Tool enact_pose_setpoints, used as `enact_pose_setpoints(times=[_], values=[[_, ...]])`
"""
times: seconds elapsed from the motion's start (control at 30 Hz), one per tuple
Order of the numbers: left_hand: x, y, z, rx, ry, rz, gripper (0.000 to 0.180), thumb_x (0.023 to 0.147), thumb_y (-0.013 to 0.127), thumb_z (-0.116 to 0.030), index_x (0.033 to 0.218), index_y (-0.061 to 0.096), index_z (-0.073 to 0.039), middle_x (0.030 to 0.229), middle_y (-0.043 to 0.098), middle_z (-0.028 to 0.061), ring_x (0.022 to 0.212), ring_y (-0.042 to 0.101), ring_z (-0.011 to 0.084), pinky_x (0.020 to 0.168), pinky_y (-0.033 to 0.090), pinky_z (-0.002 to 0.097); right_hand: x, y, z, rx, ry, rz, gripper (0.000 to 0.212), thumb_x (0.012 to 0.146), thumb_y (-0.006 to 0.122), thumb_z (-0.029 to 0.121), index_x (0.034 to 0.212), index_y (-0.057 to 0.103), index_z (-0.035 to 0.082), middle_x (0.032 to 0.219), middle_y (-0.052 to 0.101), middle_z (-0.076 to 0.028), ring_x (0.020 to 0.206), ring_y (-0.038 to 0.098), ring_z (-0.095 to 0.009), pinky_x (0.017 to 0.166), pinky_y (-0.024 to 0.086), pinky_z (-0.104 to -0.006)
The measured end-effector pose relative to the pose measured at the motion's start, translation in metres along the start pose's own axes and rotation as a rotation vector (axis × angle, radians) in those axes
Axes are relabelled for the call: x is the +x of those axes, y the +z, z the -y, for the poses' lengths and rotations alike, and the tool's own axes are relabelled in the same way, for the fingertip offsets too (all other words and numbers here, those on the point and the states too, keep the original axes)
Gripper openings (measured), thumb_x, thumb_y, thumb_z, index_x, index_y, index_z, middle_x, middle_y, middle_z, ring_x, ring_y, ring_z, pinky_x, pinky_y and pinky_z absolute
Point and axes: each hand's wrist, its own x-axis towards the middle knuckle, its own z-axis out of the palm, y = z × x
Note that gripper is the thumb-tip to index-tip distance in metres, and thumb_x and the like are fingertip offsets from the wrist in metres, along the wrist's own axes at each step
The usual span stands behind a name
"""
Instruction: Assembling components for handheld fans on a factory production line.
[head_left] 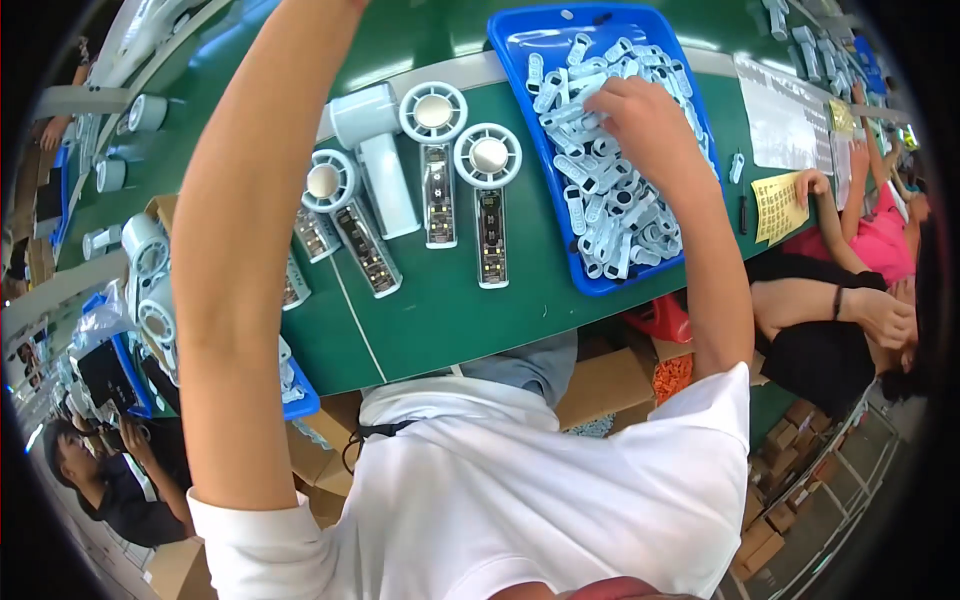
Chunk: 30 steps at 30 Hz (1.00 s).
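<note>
Blue tray on the green tabletop, front right of you, heaped with small pale-blue plastic clips. Your right hand is down in the pile at the tray's upper middle, fingers curled into the clips; can't tell if one is actually pinched. Your left arm reaches up and out of the top edge, hand not in view, state can't tell.

Left of the tray: three open handheld fan halves lying in a row, round heads up, circuit boards showing in the handles, plus one closed white fan beside them. More fan parts in a second blue tray at your far left.

Right of the tray: white paper sheet, yellow note. Neighbouring workers both sides. Cardboard boxes under the tabletop.
</note>
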Motion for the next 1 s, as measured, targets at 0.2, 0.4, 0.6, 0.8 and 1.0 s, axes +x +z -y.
enact_pose_setpoints(times=[0.2, 0.4, 0.6, 0.8, 1.0], values=[[-0.169, -0.052, 0.012, 0.006, 0.500, -0.232, 0.052, 0.087, 0.048, -0.026, 0.130, 0.027, -0.006, 0.093, 0.056, 0.0150, 0.075, 0.059, 0.0233, 0.073, 0.050, 0.0398, -0.008, 0.008, -0.018, 0.131, -0.188, -0.122, 0.017, 0.069, 0.065, 0.004, 0.085, 0.060, 0.005, 0.094, 0.062, -0.006, 0.077, 0.055, -0.022, 0.069, 0.045, -0.0317], [-0.295, -0.035, 0.113, -0.432, 0.564, -0.353, 0.030, 0.081, 0.051, -0.002, 0.110, 0.044, 0.000, 0.095, 0.056, 0.0127, 0.096, 0.054, 0.0253, 0.078, 0.048, 0.0339, -0.020, 0.004, -0.025, 0.727, 0.271, -0.262, 0.018, 0.082, 0.057, 0.018, 0.087, 0.052, 0.002, 0.087, 0.064, -0.003, 0.066, 0.049, -0.006, 0.062, 0.040, -0.0203], [-0.368, -0.019, 0.192, -0.695, 0.096, -0.016, 0.046, 0.079, 0.056, -0.009, 0.118, 0.035, 0.000, 0.099, 0.053, 0.0110, 0.080, 0.058, 0.0191, 0.074, 0.048, 0.0321, -0.054, 0.000, 0.043, 0.642, 0.314, -0.351, 0.026, 0.089, 0.045, 0.017, 0.112, 0.050, 0.006, 0.086, 0.063, -0.006, 0.068, 0.055, -0.009, 0.059, 0.040, -0.0188], [-0.372, -0.018, 0.219, -0.584, 0.097, 0.039, 0.060, 0.072, 0.065, -0.005, 0.120, 0.030, -0.001, 0.098, 0.048, 0.0076, 0.082, 0.057, 0.0156, 0.070, 0.051, 0.0303, -0.109, 0.029, 0.177, 1.226, 0.108, 0.000, 0.036, 0.085, 0.052, 0.008, 0.121, 0.047, 0.007, 0.093, 0.056, -0.005, 0.072, 0.058, -0.012, 0.059, 0.044, -0.0206], [-0.351, -0.022, 0.222, -0.385, 0.226, -0.020, 0.063, 0.071, 0.065, -0.003, 0.117, 0.021, 0.000, 0.104, 0.046, 0.0118, 0.084, 0.057, 0.0153, 0.068, 0.050, 0.0286, -0.115, 0.070, 0.241, 1.629, 0.255, -0.045, 0.026, 0.084, 0.055, 0.005, 0.109, 0.050, 0.001, 0.106, 0.057, -0.013, 0.093, 0.060, -0.022, 0.069, 0.048, -0.0261]])
